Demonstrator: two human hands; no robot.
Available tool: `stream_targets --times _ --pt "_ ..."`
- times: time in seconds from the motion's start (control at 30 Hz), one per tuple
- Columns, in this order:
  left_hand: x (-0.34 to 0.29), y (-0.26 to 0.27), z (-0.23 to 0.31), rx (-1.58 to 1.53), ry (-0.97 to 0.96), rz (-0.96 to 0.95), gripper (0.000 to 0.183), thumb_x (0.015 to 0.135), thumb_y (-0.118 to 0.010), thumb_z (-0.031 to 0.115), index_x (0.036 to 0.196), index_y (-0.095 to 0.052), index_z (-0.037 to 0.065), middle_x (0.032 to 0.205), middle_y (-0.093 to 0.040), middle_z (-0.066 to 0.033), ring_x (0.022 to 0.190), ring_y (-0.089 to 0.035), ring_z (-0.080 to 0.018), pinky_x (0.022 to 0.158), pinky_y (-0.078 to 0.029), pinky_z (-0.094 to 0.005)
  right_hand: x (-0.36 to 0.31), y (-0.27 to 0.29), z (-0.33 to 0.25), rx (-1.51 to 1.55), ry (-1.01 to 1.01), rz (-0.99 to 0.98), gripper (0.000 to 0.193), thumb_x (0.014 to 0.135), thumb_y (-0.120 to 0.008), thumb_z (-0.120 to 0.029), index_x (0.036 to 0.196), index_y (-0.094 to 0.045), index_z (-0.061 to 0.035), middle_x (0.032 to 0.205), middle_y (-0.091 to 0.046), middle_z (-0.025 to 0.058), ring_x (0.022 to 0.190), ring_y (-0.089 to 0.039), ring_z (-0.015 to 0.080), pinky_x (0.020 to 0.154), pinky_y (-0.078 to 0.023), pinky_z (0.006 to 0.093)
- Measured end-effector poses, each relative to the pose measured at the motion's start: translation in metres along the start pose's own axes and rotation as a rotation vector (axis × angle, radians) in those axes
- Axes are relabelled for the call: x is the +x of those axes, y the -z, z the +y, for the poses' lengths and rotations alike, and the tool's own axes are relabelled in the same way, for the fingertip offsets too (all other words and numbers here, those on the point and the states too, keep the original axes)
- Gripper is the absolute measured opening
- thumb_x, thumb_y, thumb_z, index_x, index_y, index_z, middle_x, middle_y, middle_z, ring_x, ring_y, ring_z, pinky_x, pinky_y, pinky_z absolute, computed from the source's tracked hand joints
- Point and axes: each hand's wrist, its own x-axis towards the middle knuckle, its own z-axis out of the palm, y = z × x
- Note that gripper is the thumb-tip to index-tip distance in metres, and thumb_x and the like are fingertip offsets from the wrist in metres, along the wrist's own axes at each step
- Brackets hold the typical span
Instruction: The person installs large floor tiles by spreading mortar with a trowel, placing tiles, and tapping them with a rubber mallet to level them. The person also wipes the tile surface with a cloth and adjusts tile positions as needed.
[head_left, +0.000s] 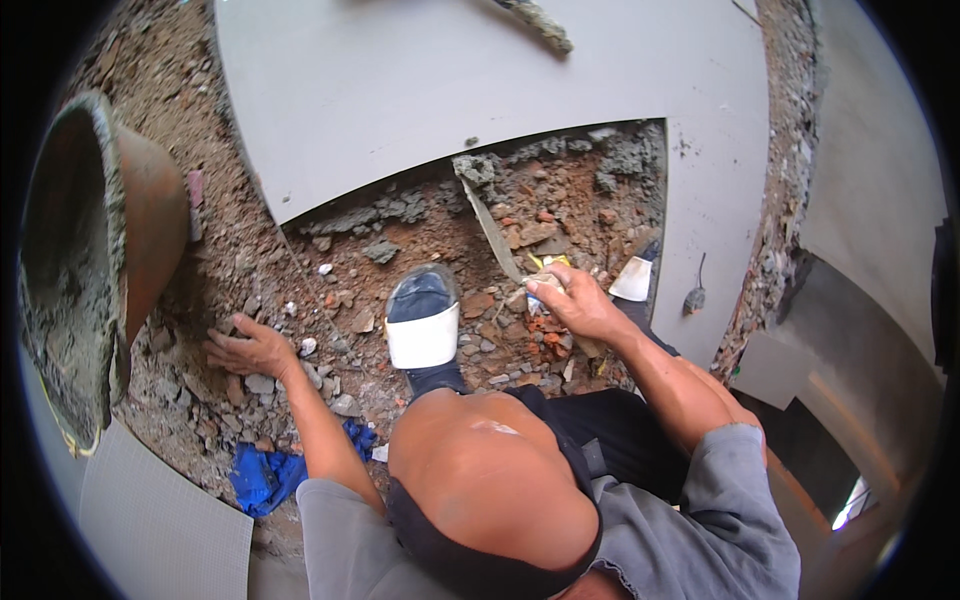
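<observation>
My right hand (578,302) is closed around the handle end of a trowel (492,232). Its narrow metal blade points away from me over the rubble, and a lump of wet mortar (474,170) sits at the tip, close to the edge of a large grey tile (400,90). My left hand (252,350) hangs low over loose stones with its fingers apart and nothing in it. Beside that hand, at the far left, a tilted orange-brown bucket (150,225) holds grey mortar (65,290).
Broken brick and stones (440,230) fill the gap between tiles. My sandalled left foot (423,335) stands there. A mortar-crusted stick-like tool (538,25) lies on the tile at the top. A blue plastic scrap (265,478) and another tile (165,520) lie lower left. At right rises a wall (880,150).
</observation>
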Motion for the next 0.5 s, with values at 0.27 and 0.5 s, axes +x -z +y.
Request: stream_targets --times 0.27,0.5 --pt "0.005 -0.001 -0.002 -0.003 -0.007 0.013 0.059 0.094 -0.053 0.044 0.137 -0.045 0.005 0.142 -0.039 -0.0282 0.133 -0.032 -0.0501 0.104 -0.028 -0.0625 -0.016 0.052 0.036 0.024 -0.158 0.157 0.042 0.093 -0.054 -0.042 0.100 -0.060 -0.0011 0.073 -0.061 0.0071 0.061 -0.061 0.0175 0.062 -0.051 0.0362" --pt "0.005 -0.003 -0.008 0.025 -0.011 -0.011 0.057 0.096 -0.048 0.046 0.137 -0.045 0.006 0.143 -0.037 -0.0279 0.132 -0.033 -0.0491 0.104 -0.029 -0.0618 -0.041 0.141 0.037 0.045 -0.249 0.330 0.036 0.090 -0.059 -0.037 0.086 -0.059 -0.0010 0.062 -0.053 0.0017 0.051 -0.053 0.0119 0.049 -0.045 0.0308"
